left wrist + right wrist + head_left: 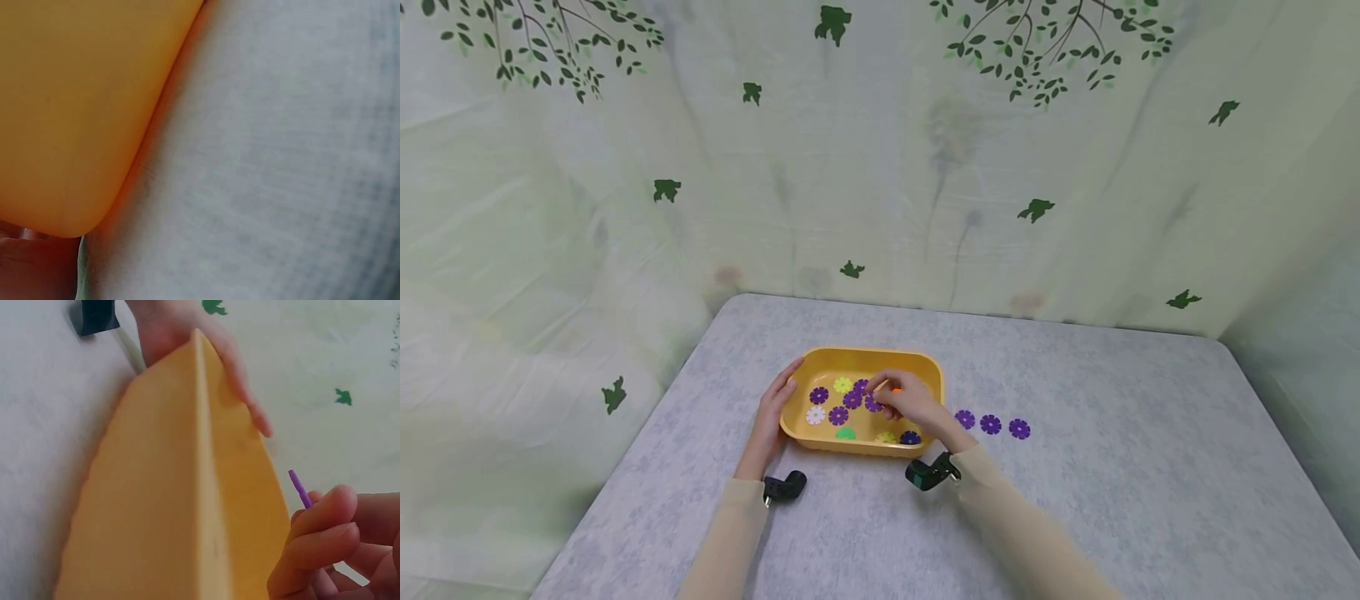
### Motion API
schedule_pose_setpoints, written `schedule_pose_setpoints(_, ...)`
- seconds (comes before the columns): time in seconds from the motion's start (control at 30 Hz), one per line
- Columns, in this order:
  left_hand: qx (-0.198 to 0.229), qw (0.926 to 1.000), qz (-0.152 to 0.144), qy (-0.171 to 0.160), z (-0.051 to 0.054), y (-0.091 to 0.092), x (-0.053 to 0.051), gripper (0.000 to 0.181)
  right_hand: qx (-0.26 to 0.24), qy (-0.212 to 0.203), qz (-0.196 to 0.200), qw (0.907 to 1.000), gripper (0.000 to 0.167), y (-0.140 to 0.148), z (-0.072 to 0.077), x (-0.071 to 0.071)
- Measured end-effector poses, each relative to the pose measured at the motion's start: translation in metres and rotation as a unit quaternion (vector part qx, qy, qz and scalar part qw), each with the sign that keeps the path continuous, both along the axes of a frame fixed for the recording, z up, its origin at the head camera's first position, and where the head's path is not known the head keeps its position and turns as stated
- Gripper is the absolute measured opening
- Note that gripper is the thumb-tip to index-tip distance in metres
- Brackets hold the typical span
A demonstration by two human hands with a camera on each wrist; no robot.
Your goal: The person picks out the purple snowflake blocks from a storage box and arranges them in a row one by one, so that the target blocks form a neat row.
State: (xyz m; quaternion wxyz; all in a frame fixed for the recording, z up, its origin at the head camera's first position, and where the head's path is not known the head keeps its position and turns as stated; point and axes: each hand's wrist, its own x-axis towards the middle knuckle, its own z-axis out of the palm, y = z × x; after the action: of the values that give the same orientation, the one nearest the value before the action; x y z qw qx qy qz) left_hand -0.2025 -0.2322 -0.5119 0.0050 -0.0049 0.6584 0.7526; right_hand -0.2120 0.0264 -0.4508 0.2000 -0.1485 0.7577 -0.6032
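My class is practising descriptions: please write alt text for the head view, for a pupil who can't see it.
A person's right grip is over a yellow tray of small flower-shaped pieces, several purple, while the left grip holds the tray's left end. Three purple pieces lie in a row on the grey table, right of the tray.

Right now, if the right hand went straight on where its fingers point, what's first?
The right hand would likely meet the purple flower piece just to its left, inside the yellow tray. Its height above that piece is unclear, so it may pass over.
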Motion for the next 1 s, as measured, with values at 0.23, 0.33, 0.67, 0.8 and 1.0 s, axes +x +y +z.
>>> schedule_pose_setpoints(0.23,0.005,1.0,0.001,0.0,0.001,0.002,0.0,0.044,-0.033,-0.019,-0.035,0.9987,0.023,0.048,0.007,-0.005)
schedule_pose_setpoints(0.33,0.0,1.0,0.001,0.001,0.002,0.002,0.0,0.044,-0.04,-0.02,-0.05,0.9977,0.025,0.073,0.005,-0.006)
schedule_pose_setpoints(0.67,-0.004,1.0,0.003,0.001,0.001,0.002,0.0,0.044,0.023,-0.006,-0.141,0.9897,0.027,0.154,-0.018,0.008)
schedule_pose_setpoints(0.8,0.013,0.9999,0.0,-0.003,0.0,0.001,-0.001,0.045,0.035,-0.009,-0.163,0.9859,0.029,0.186,-0.032,0.016)
schedule_pose_setpoints(1.0,0.027,0.9996,-0.009,-0.003,-0.001,0.0,-0.003,0.045,0.048,-0.004,-0.186,0.9814,0.028,0.223,-0.048,0.03)
